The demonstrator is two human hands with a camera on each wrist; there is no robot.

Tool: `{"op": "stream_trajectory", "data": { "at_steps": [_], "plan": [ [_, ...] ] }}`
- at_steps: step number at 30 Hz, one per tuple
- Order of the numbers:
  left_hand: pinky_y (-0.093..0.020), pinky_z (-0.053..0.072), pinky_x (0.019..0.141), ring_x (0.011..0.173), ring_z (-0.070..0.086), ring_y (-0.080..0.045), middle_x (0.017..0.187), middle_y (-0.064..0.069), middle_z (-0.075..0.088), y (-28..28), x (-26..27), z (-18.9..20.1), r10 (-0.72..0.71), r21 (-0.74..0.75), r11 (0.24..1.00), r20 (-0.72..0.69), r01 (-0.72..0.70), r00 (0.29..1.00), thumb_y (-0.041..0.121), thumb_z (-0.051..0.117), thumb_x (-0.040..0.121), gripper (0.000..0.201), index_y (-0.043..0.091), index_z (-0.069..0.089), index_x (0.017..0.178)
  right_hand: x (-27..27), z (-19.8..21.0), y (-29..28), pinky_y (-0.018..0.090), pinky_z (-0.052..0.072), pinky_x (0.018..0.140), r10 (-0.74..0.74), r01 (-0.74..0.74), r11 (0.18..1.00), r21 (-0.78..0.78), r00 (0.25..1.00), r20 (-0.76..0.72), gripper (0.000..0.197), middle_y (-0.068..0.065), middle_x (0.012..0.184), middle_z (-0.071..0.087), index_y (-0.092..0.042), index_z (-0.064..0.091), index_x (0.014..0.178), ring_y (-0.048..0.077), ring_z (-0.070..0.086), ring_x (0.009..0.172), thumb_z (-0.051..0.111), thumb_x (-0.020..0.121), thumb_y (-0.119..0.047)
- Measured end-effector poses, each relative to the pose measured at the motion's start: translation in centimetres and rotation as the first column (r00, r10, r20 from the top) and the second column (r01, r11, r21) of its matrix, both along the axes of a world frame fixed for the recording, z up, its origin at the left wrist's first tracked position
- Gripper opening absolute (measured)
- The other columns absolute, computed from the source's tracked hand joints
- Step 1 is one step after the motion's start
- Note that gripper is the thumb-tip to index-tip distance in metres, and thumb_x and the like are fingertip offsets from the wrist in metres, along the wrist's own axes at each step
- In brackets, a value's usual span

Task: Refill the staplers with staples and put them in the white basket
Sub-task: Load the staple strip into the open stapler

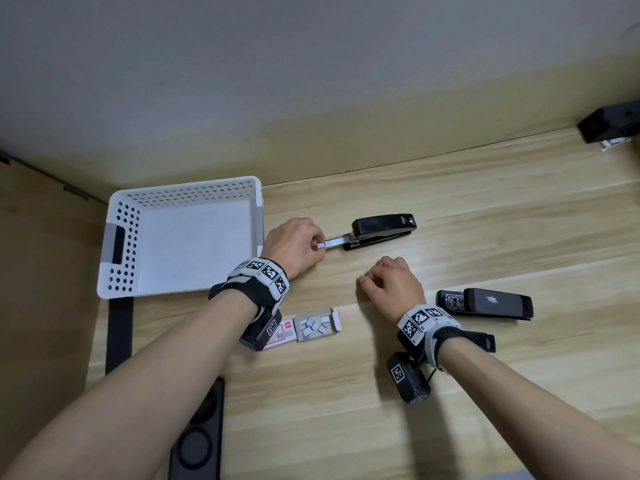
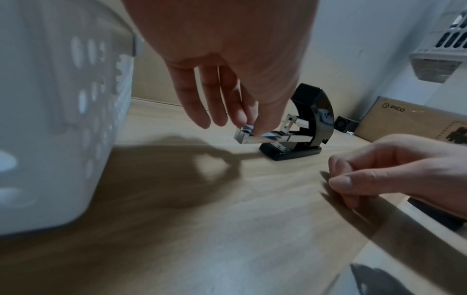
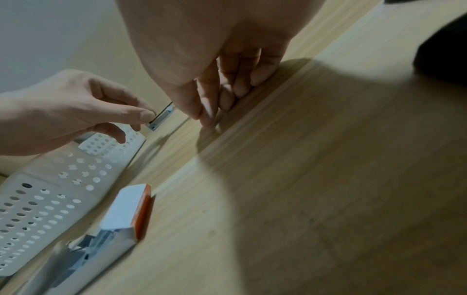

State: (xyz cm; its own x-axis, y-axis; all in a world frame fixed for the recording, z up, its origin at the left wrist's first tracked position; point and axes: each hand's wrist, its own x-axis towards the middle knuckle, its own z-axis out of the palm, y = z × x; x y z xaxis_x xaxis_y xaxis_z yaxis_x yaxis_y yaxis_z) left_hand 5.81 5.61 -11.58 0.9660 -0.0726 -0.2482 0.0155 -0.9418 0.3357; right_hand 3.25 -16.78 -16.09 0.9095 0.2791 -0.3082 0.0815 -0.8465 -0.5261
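Observation:
A black stapler (image 1: 381,230) lies on the wooden table right of the white basket (image 1: 114,278), which holds nothing. Its metal staple tray (image 1: 334,242) sticks out to the left. My left hand (image 1: 320,245) pinches the tray's end; the left wrist view shows fingertips on the tray (image 2: 252,137) and the stapler's top (image 2: 316,111) raised. My right hand (image 1: 363,280) rests on the table nearer me, fingers curled against the thumb, with nothing seen between them (image 3: 209,117). An open box of staple strips (image 1: 313,327) lies between my wrists.
A second black stapler (image 1: 485,303) lies right of my right wrist, another dark one (image 1: 483,341) partly under it. A black device (image 1: 609,126) sits at the far right by the wall. A dark flat object (image 1: 197,438) lies at the table's left edge.

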Motion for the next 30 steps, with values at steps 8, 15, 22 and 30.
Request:
{"op": "stream_trajectory", "data": {
  "at_steps": [8, 15, 22, 30],
  "plan": [
    [-0.03, 0.041, 0.067, 0.098, 0.056, -0.017, 0.096, 0.01, 0.061, 0.15, 0.19, -0.27, -0.007, -0.009, 1.0, 0.023, 0.007, 1.0, 0.032, 0.062, 0.087, 0.015, 0.024, 0.074, 0.094, -0.09, 0.07, 0.04, 0.029, 0.038, 0.066, 0.011, -0.01, 1.0, -0.012, 1.0, 0.007, 0.027, -0.011, 0.088, 0.055, -0.022, 0.07, 0.081, 0.012, 0.042, 0.096, 0.053, 0.092, -0.04],
    [-0.03, 0.039, 0.067, 0.101, 0.055, -0.017, 0.098, 0.009, 0.06, 0.49, 0.29, -0.44, -0.035, -0.006, 0.999, 0.014, 0.036, 0.999, 0.037, 0.064, 0.09, 0.018, 0.026, 0.074, 0.099, -0.12, 0.02, 0.07, 0.028, 0.035, 0.066, 0.01, -0.01, 1.0, -0.018, 1.0, 0.004, 0.026, -0.011, 0.09, 0.055, -0.023, 0.068, 0.08, 0.011, 0.042, 0.098, 0.053, 0.092, -0.04],
    [-0.03, 0.042, 0.068, 0.095, 0.056, -0.015, 0.097, 0.01, 0.061, 0.36, 0.4, -0.46, 0.007, -0.018, 1.0, -0.004, -0.007, 1.0, 0.036, 0.069, 0.087, 0.013, 0.026, 0.07, 0.095, -0.13, -0.06, 0.13, 0.029, 0.039, 0.067, 0.01, -0.011, 1.0, -0.012, 1.0, -0.008, 0.026, -0.011, 0.09, 0.055, -0.022, 0.069, 0.079, 0.012, 0.043, 0.099, 0.054, 0.092, -0.04],
    [-0.036, 0.056, 0.073, 0.082, 0.065, -0.021, 0.088, 0.004, 0.07, 0.65, -0.12, -0.61, 0.121, 0.006, 0.993, -0.065, -0.121, 0.991, 0.032, 0.071, 0.085, 0.014, 0.021, 0.074, 0.092, 0.12, 0.86, -0.09, 0.034, 0.044, 0.071, 0.008, -0.017, 0.99, 0.139, 0.998, 0.06, 0.023, -0.01, 0.087, 0.057, -0.022, 0.063, 0.076, 0.015, 0.049, 0.093, 0.057, 0.093, -0.037]
  ]
}}
